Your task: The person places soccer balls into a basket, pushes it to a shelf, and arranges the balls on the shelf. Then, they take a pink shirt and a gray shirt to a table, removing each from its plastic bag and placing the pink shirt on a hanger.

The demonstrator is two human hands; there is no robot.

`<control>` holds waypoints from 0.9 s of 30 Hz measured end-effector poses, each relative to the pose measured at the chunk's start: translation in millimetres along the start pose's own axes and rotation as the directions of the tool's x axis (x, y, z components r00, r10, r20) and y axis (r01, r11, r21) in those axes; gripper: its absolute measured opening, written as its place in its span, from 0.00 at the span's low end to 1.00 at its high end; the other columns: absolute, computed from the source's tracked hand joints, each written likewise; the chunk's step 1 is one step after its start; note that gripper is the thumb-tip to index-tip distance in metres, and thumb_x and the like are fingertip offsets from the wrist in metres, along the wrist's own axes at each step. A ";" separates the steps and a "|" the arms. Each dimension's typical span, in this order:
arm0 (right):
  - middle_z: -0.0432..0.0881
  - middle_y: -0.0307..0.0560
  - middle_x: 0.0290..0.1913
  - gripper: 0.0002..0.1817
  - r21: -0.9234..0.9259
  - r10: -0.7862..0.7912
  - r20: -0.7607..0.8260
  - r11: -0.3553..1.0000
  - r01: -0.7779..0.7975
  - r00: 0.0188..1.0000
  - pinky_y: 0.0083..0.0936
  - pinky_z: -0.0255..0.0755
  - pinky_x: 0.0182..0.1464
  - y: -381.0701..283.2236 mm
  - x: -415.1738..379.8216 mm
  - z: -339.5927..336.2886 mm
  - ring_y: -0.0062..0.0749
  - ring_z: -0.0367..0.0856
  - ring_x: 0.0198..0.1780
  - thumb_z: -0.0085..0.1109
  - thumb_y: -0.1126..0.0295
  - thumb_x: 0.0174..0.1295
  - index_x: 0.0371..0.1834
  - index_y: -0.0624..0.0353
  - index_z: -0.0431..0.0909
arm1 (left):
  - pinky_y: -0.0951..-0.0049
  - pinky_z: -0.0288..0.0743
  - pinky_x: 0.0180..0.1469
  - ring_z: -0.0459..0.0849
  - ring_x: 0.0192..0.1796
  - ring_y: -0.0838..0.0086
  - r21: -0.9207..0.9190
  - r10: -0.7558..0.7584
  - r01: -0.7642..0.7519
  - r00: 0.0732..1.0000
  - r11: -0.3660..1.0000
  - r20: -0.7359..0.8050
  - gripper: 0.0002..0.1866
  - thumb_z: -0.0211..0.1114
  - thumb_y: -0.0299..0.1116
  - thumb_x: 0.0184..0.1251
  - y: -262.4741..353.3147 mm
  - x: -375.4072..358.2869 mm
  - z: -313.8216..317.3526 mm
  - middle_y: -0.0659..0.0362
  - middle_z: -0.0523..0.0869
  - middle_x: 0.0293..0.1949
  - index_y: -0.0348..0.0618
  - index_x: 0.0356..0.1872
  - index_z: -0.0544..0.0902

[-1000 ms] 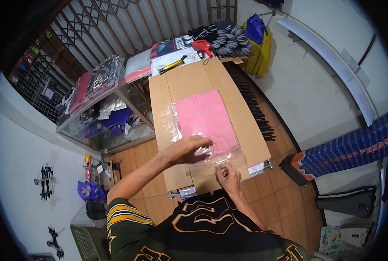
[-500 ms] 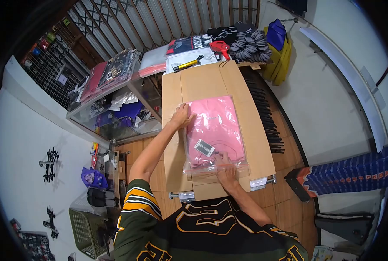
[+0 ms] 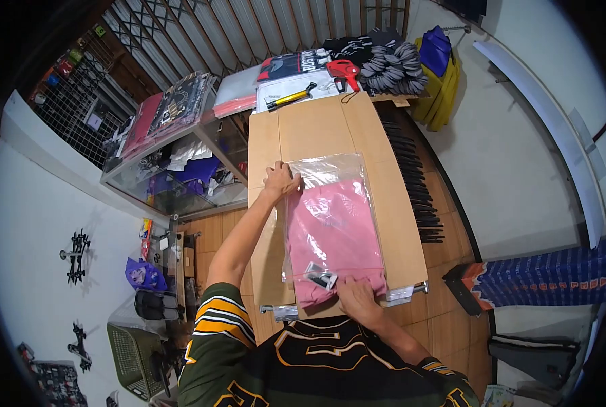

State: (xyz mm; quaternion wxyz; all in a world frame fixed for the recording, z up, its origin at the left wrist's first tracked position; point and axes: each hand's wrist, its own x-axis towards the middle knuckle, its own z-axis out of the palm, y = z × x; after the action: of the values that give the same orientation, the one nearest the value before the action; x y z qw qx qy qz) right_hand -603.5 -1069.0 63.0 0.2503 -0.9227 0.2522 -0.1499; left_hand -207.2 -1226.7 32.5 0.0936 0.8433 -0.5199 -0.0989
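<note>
A folded pink shirt (image 3: 333, 234) lies on the cardboard-coloured table, partly inside a clear plastic bag (image 3: 327, 169). Its near end sticks out of the bag's mouth, and the far end of the bag is slack and see-through. My left hand (image 3: 280, 182) pinches the bag near its upper left corner. At the near edge, my right hand (image 3: 358, 298) has its fingers closed on the shirt, with the fingertips partly hidden in the fabric. A black-and-white tag (image 3: 321, 277) shows beside the right hand, partly under the plastic.
The brown tabletop (image 3: 316, 129) stretches away from me. At its far end are a yellow hand pump (image 3: 291, 97), a red tagging-gun-like tool (image 3: 344, 72) and bundled grey gloves (image 3: 394, 71). A glass display case (image 3: 181, 166) stands left; black hangers (image 3: 411, 183) line the right side.
My right hand has moved toward me, and the pink shirt has slid partly out of the bag with it. The bag's far end is now slack. My left hand remains at the upper left corner.
</note>
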 end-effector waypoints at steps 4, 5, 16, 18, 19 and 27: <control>0.81 0.59 0.31 0.10 0.154 0.060 0.239 0.983 -0.099 0.969 0.52 0.73 0.37 -6.4 -4.6 -8.9 0.59 0.81 0.34 0.63 0.69 0.57 0.39 0.63 0.80 | 0.35 0.73 0.61 0.70 0.65 0.38 0.001 0.007 -0.007 0.999 1.000 -0.040 0.32 0.61 0.47 0.65 -2.7 1.3 5.9 0.42 0.72 0.65 0.32 0.63 0.74; 0.82 0.59 0.33 0.11 0.207 0.076 0.279 0.969 -0.137 0.957 0.51 0.74 0.38 -14.5 0.1 -24.8 0.59 0.82 0.35 0.63 0.68 0.58 0.41 0.63 0.80 | 0.36 0.73 0.62 0.71 0.65 0.38 0.001 0.007 -0.007 0.999 1.000 -0.051 0.31 0.62 0.44 0.65 -3.0 2.1 7.7 0.41 0.72 0.65 0.32 0.64 0.74; 0.74 0.56 0.62 0.27 0.086 0.157 -0.196 0.986 -0.143 0.968 0.58 0.58 0.65 -24.4 1.5 0.3 0.52 0.68 0.65 0.71 0.58 0.56 0.56 0.59 0.79 | 0.56 0.79 0.58 0.87 0.54 0.48 -0.567 -0.484 0.387 0.875 0.727 -0.023 0.19 0.68 0.38 0.62 -30.5 41.6 18.5 0.40 0.89 0.45 0.37 0.50 0.86; 0.70 0.62 0.66 0.32 0.017 0.126 -0.201 0.992 -0.125 0.971 0.62 0.55 0.67 -25.7 2.4 -1.8 0.58 0.64 0.69 0.72 0.53 0.55 0.58 0.61 0.78 | 0.57 0.79 0.57 0.89 0.51 0.51 -0.579 -0.505 0.383 0.861 0.720 -0.058 0.14 0.69 0.39 0.62 -33.6 47.4 17.4 0.44 0.91 0.42 0.40 0.43 0.88; 0.61 0.68 0.74 0.41 0.033 0.161 -0.121 0.987 -0.158 0.980 0.75 0.45 0.69 -21.5 1.1 8.6 0.68 0.53 0.76 0.69 0.44 0.57 0.66 0.62 0.74 | 0.57 0.80 0.56 0.89 0.50 0.53 -0.586 -0.516 0.382 0.854 0.715 -0.073 0.13 0.69 0.40 0.62 -34.2 50.9 19.0 0.46 0.91 0.40 0.41 0.39 0.89; 0.52 0.74 0.78 0.51 -0.095 0.259 -0.029 0.961 -0.260 0.966 0.82 0.32 0.71 -22.0 6.8 18.2 0.77 0.38 0.80 0.61 0.34 0.59 0.78 0.56 0.62 | 0.70 0.81 0.39 0.88 0.35 0.72 -0.876 -0.340 0.099 0.937 0.473 -0.078 0.09 0.65 0.34 0.73 -24.2 80.4 -30.5 0.55 0.89 0.34 0.37 0.41 0.84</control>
State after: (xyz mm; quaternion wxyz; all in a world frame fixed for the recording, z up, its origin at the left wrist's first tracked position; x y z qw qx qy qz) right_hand -582.0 -1049.2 60.7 0.2200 -0.8916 0.3800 -0.1106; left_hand -143.0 -1286.3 49.9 0.5490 0.7489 -0.2723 -0.2522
